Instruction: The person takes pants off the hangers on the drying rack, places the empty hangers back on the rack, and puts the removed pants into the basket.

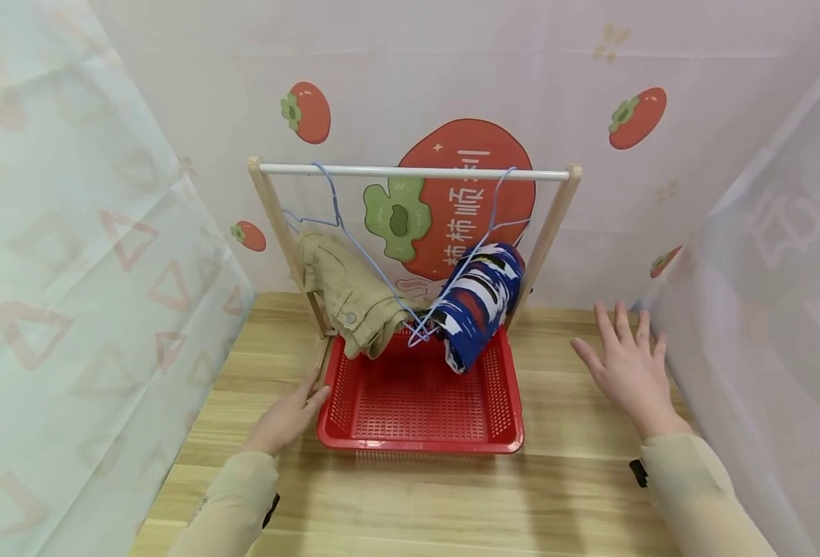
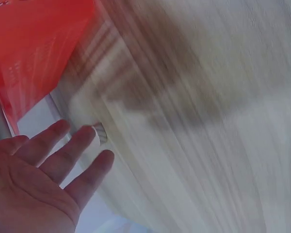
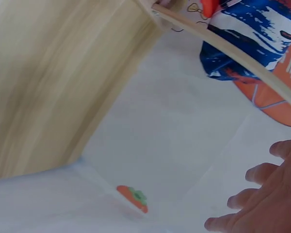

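Note:
My left hand (image 1: 286, 418) is beside the left rim of a red plastic basket (image 1: 420, 446), close to the foot of a clothes rack; contact cannot be told. In the left wrist view its fingers (image 2: 70, 153) are loosely spread and hold nothing. My right hand (image 1: 631, 381) has its fingers spread, apart from everything, to the right of the rack. Two blue hangers (image 1: 491, 213) hook over the rack's white rod (image 1: 410, 172). Khaki pants (image 1: 347, 290) hang on the left one, and a blue, white and red patterned garment (image 1: 480, 298) on the right one.
Wooden posts (image 1: 544, 240) hold up the rod at either side, with the basket between them. Everything stands on a wood-grain table (image 1: 410, 503). Printed cloth walls (image 1: 69, 255) enclose the left, right and back, the back one with red persimmon pictures (image 1: 310, 114).

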`<state>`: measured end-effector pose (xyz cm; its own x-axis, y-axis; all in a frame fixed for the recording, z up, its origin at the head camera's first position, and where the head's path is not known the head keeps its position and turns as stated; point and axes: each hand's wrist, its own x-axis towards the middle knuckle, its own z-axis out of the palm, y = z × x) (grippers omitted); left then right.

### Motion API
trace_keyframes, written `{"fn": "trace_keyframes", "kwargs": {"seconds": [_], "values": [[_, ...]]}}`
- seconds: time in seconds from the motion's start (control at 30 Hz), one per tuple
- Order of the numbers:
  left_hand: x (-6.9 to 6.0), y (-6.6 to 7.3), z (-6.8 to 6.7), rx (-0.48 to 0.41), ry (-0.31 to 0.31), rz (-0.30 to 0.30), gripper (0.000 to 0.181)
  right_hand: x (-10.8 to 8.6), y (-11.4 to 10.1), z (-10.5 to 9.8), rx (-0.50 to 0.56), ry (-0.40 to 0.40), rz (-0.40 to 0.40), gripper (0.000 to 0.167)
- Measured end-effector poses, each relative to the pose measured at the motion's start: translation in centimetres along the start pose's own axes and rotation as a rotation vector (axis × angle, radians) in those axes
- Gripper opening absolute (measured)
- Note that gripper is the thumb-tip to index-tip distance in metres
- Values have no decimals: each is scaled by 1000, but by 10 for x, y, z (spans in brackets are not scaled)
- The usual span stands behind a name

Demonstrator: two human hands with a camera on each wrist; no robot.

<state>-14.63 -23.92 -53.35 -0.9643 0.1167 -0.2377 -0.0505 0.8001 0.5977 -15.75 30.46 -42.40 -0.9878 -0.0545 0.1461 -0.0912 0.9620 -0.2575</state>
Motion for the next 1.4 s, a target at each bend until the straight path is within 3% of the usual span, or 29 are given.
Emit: {"fn": "trace_keyframes", "kwargs": {"seconds": [0.3,0.53,0.8,1.07,1.3,1.4], "values": [[1,5,9,-75,54,26,67,13,-31,-9,33,0,-49,82],[1,10,13,-318,73,-17,51,22,-53,-14,46,-47,-88,83],[2,14,9,-492,44,-105,48,31,-72,-13,61,-94,-110,82],[1,18,8,-512,34,-154,38,39,-91,-9,119,-117,-115,84],[0,21,9,-526,43,-184,33,49,-120,-3,313,-166,-150,81],[0,21,10,-530,41,-192,35,51,-131,-1,349,-191,-171,82]]}}
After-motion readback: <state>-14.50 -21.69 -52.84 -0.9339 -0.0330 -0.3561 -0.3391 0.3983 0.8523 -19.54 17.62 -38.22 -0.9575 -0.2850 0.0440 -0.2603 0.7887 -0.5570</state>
